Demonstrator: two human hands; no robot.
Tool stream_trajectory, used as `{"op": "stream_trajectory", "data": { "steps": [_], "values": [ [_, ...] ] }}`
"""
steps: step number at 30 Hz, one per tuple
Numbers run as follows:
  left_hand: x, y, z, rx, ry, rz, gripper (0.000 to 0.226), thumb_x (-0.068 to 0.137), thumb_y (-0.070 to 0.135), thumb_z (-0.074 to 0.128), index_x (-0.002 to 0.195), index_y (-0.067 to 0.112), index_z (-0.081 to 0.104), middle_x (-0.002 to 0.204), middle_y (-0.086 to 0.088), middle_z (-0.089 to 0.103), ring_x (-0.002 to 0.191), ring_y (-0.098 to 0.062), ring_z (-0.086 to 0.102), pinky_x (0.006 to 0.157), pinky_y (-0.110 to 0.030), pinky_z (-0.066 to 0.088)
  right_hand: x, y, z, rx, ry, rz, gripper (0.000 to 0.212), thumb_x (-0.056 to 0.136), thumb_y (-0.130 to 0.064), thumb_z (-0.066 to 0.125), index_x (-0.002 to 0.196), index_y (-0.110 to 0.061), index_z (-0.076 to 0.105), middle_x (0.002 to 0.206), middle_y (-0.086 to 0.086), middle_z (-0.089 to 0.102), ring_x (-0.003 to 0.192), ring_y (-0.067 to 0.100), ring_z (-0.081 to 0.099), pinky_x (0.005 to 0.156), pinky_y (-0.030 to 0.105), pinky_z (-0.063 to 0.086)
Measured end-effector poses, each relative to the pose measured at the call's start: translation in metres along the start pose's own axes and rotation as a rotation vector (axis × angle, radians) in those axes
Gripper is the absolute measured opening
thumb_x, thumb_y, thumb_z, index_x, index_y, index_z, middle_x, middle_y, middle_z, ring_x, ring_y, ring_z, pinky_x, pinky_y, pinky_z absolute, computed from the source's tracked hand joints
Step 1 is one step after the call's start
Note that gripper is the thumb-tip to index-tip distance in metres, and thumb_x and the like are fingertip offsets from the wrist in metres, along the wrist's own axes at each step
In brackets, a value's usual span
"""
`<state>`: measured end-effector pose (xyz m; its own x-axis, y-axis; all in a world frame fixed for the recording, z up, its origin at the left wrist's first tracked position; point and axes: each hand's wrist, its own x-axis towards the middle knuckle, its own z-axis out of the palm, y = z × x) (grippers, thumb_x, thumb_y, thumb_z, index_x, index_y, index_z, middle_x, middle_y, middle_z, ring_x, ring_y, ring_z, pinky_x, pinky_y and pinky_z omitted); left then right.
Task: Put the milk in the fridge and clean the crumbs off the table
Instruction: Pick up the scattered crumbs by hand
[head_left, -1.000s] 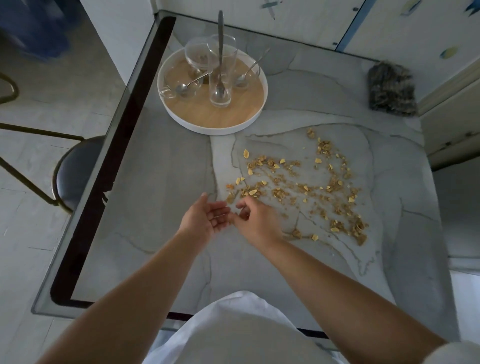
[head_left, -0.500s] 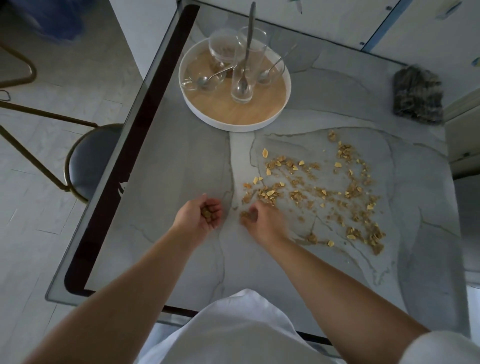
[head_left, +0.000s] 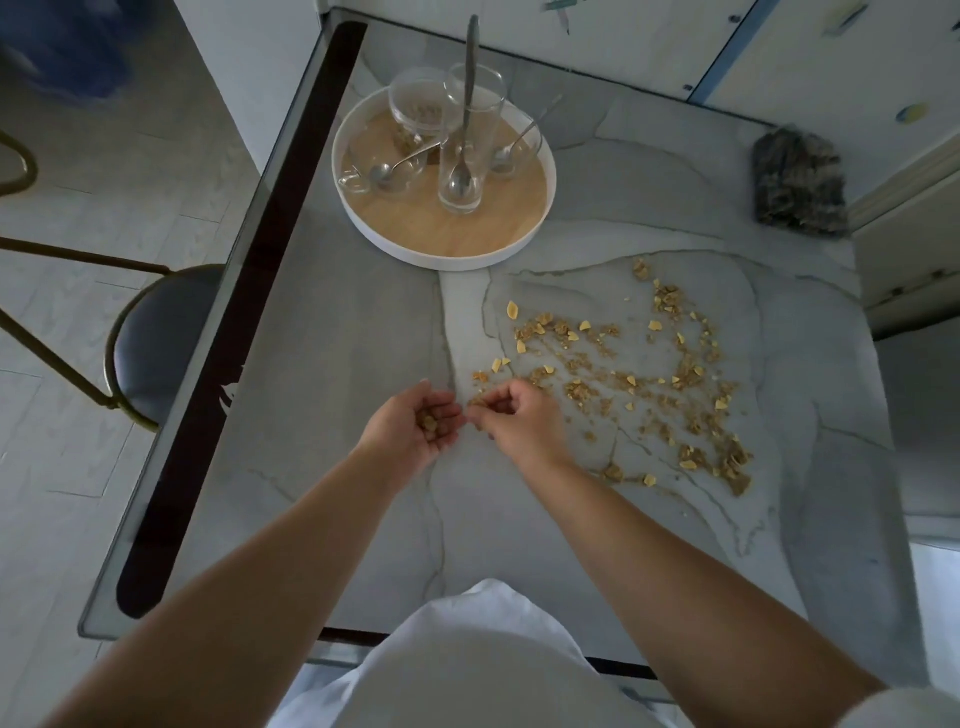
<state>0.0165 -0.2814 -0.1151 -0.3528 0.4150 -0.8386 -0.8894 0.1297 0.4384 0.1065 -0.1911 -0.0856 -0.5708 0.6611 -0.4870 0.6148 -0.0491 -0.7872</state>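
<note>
tray (head_left: 363, 236) behind crumbs (head_left: 649, 384) on table (head_left: 337, 364), stool (head_left: 150, 343) left

Round tray (head_left: 447, 260) held glasses (head_left: 488, 130) and spoons (head_left: 405, 161). Dark furry cloth (head_left: 797, 182) lay well right of it. Black stool (head_left: 156, 338) stood at left, on pale tiled floor (head_left: 78, 426).
</note>
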Motion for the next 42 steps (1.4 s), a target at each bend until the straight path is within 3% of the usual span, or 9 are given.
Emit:
{"op": "stream_trajectory", "data": {
  "steps": [3,9,12,17,23,28,32,36,42],
  "values": [
    [0.001,0.001,0.008,-0.042,-0.042,-0.041,0.037,0.098,0.026,0.038,0.075,0.004,0.057,0.067,-0.012,0.064,0.058,-0.020,0.062,0.067,-0.033,0.047,-0.001,-0.007,0.000,0.020,-0.086,-0.086,0.019,0.077,-0.010,0.071,0.069,-0.024,0.061,0.069,-0.005,0.063,0.066,0.013,0.060,0.072,0.033,0.053],
    [0.002,0.005,-0.007,-0.145,0.023,-0.078,0.040,0.096,0.018,0.043,0.057,0.012,0.050,0.041,0.002,0.053,0.033,-0.008,0.051,0.037,-0.012,0.041,0.022,0.007,-0.014,-0.391,0.037,-0.098,0.009,0.084,-0.018,0.063,0.092,-0.015,0.067,0.085,-0.004,0.063,0.082,0.013,0.058,0.078,0.032,0.051],
    [0.003,0.009,-0.016,-0.147,0.031,-0.061,0.047,0.097,0.018,0.041,0.052,0.011,0.050,0.041,0.000,0.052,0.034,-0.010,0.052,0.038,-0.014,0.043,0.030,0.010,-0.008,-0.600,-0.038,-0.092,0.017,0.084,-0.028,0.062,0.098,-0.019,0.063,0.096,-0.001,0.066,0.091,0.019,0.060,0.076,0.032,0.051],
    [0.006,0.013,-0.024,-0.059,0.032,-0.036,0.037,0.098,0.023,0.038,0.070,0.005,0.054,0.049,-0.006,0.062,0.044,-0.014,0.063,0.049,-0.025,0.052,0.037,0.004,0.006,-0.876,-0.018,-0.151,0.020,0.084,-0.034,0.061,0.096,-0.018,0.060,0.097,0.000,0.065,0.089,0.020,0.060,0.064,0.026,0.038],
    [0.009,0.014,-0.019,-0.006,0.005,-0.044,0.036,0.098,0.024,0.037,0.076,0.004,0.059,0.054,-0.005,0.066,0.050,-0.016,0.067,0.066,-0.031,0.045,0.034,0.003,0.001,-0.644,0.045,-0.074,0.012,0.081,-0.024,0.058,0.088,-0.017,0.065,0.087,-0.001,0.068,0.084,0.019,0.062,0.067,0.029,0.048],
    [0.011,0.014,0.009,0.006,-0.037,-0.087,0.036,0.098,0.024,0.038,0.077,0.003,0.058,0.054,-0.008,0.066,0.050,-0.019,0.064,0.064,-0.032,0.047,0.021,-0.010,-0.007,-0.268,0.017,-0.160,0.007,0.080,-0.016,0.066,0.084,-0.012,0.070,0.075,-0.003,0.066,0.067,0.007,0.059,0.058,0.011,0.044],
    [0.012,0.016,0.035,-0.013,-0.089,-0.105,0.034,0.098,0.022,0.039,0.076,0.003,0.057,0.054,-0.010,0.064,0.053,-0.021,0.063,0.056,-0.029,0.052,0.027,-0.015,-0.025,-0.201,0.050,-0.229,0.008,0.081,-0.013,0.065,0.086,-0.012,0.071,0.078,-0.005,0.066,0.070,0.007,0.058,0.063,0.010,0.043],
    [0.015,0.024,0.045,-0.093,-0.086,-0.141,0.031,0.097,0.017,0.041,0.076,0.000,0.056,0.050,-0.009,0.058,0.044,-0.016,0.059,0.049,-0.022,0.051,0.067,-0.013,-0.055,-0.253,0.137,-0.128,0.014,0.084,-0.011,0.061,0.095,-0.013,0.069,0.088,-0.003,0.065,0.078,0.007,0.055,0.065,0.013,0.040],
    [0.021,0.040,0.049,-0.218,-0.046,-0.187,0.029,0.096,0.017,0.044,0.078,-0.003,0.055,0.057,-0.015,0.059,0.056,-0.021,0.058,0.051,-0.028,0.055,0.112,-0.019,-0.070,-0.622,0.104,-0.137,0.037,0.087,-0.014,0.056,0.124,-0.021,0.056,0.124,0.004,0.053,0.105,0.020,0.056,0.084,0.028,0.044]
  ]
}}
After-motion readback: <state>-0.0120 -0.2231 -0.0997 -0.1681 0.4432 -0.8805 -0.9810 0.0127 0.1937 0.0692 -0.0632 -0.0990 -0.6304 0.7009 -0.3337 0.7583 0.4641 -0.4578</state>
